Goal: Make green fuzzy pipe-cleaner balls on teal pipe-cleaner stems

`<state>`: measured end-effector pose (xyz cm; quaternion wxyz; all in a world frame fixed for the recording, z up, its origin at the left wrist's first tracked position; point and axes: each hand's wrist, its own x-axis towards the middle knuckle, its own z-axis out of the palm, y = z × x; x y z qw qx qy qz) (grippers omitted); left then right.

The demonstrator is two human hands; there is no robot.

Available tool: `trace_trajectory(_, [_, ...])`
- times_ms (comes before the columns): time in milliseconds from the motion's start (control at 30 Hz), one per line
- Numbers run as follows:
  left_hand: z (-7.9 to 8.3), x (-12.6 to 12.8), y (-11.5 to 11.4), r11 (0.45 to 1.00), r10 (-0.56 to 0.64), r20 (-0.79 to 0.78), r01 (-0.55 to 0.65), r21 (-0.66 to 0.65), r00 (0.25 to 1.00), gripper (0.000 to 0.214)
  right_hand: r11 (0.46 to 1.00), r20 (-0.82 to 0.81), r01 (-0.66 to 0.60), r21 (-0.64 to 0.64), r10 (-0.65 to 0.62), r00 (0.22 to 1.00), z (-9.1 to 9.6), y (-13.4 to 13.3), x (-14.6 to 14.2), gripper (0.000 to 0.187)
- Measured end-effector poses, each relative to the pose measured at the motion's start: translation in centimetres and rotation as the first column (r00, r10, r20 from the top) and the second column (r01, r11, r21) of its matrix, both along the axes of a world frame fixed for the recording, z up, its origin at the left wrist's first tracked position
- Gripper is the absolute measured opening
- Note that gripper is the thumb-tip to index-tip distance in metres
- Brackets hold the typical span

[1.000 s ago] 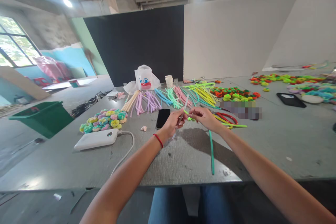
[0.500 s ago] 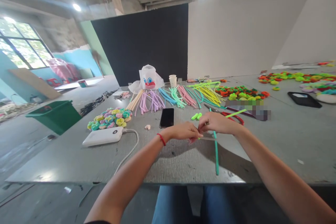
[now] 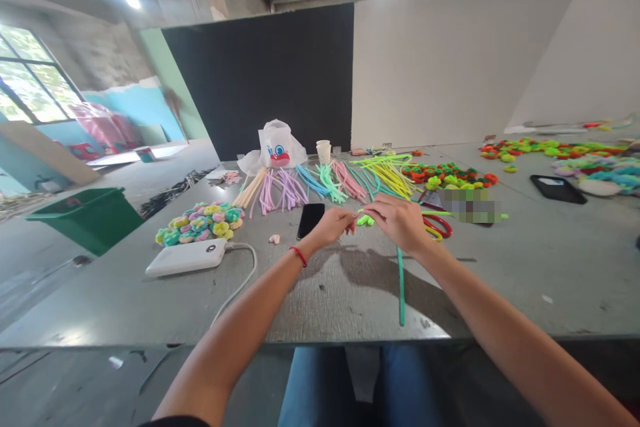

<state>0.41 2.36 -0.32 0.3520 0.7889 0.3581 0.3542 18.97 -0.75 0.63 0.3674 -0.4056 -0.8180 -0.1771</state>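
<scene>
My left hand [image 3: 334, 227], with a red cord on the wrist, pinches one end of a lime-green pipe cleaner. Close beside it, my right hand [image 3: 399, 219] grips the same pipe cleaner [image 3: 440, 214], whose long free end sticks out to the right behind that hand. The fingertips partly hide the held end. Small bent lime-green pieces [image 3: 367, 221] lie on the table just beyond the fingers. A straight teal pipe cleaner [image 3: 401, 293] lies below my right hand. Red-handled scissors [image 3: 443, 227] rest to the right, partly covered by the right hand.
A black phone [image 3: 311, 220], a white power bank [image 3: 186, 257] with its cable, and a pile of pastel fuzzy flowers [image 3: 200, 223] lie left. Pipe-cleaner bundles [image 3: 285, 190] line the back. Red and green fuzzy pieces [image 3: 450, 175] and a black tray [image 3: 557, 189] are right.
My hands have lifted off the low spot near the teal pipe cleaner and drawn slightly apart. The lime-green pipe cleaner now lies nearly level. The view has shifted slightly.
</scene>
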Motion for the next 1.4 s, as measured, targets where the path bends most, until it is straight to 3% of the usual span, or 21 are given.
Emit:
trace_trajectory(100, [0.4,-0.4,-0.1,0.974,-0.061,0.143,0.090,-0.207,0.988,0.040,0.999,-0.053,-0.018,0.051,0.020,0.998,-0.3,-0.2,-0.4,0.027])
trace_trajectory(333, [0.8,1.4,-2.0,0.866,0.081,0.492,0.183,-0.466,0.867,0.036,0.988,-0.065,0.023,0.150,-0.013,0.998,-0.3,-0.8,-1.0,0.031])
trace_trajectory(567, [0.8,2.4,-2.7,0.806,0.201,0.612,0.226,-0.547,0.765,0.032,0.997,-0.217,0.001,0.078,0.016,0.976,-0.8,-0.5,-1.9,0.031])
trace_trajectory(733, [1.2,2.4,-3.0,0.767,0.190,0.701,0.342,-0.543,0.688,0.037,0.994,-0.392,-0.094,0.056,0.108,0.914,-0.9,-0.5,-2.1,0.025])
trace_trajectory(833, [1.3,2.3,-3.0,0.762,0.176,0.716,0.366,-0.534,0.676,0.039,0.980,-0.517,-0.197,0.002,0.170,0.839,-0.6,-0.4,-2.3,0.024])
trace_trajectory(933, [1.2,2.0,-2.8,0.757,0.119,0.720,0.407,-0.512,0.684,0.042,0.905,-0.683,-0.386,-0.178,0.169,0.711,0.0,0.0,-2.2,0.029])
trace_trajectory(1033, [1.0,1.3,-2.6,0.756,-0.007,0.696,0.460,-0.466,0.718,0.044,0.728,-0.788,-0.590,-0.350,0.111,0.605,0.7,0.4,-1.3,0.037])
trace_trajectory(1100, [0.9,0.7,-2.5,0.749,-0.148,0.601,0.486,-0.451,0.786,0.046,0.586,-0.778,-0.672,-0.452,0.110,0.619,1.3,0.4,-0.5,0.038])
trace_trajectory(1200, [1.1,-0.3,-2.4,0.723,-0.377,0.332,0.499,-0.478,0.865,0.049,0.386,-0.655,-0.676,-0.628,0.206,0.727,2.0,-0.1,0.6,0.033])
trace_trajectory(1267, [1.4,-0.8,-2.5,0.740,-0.463,0.160,0.479,-0.473,0.872,0.050,0.359,-0.554,-0.627,-0.691,0.295,0.779,2.2,-0.4,1.0,0.028])
trace_trajectory(1400, [1.9,-0.9,-2.3,0.781,-0.545,-0.087,0.467,-0.414,0.834,0.050,0.485,-0.363,-0.510,-0.710,0.368,0.856,1.8,-0.3,1.0,0.018])
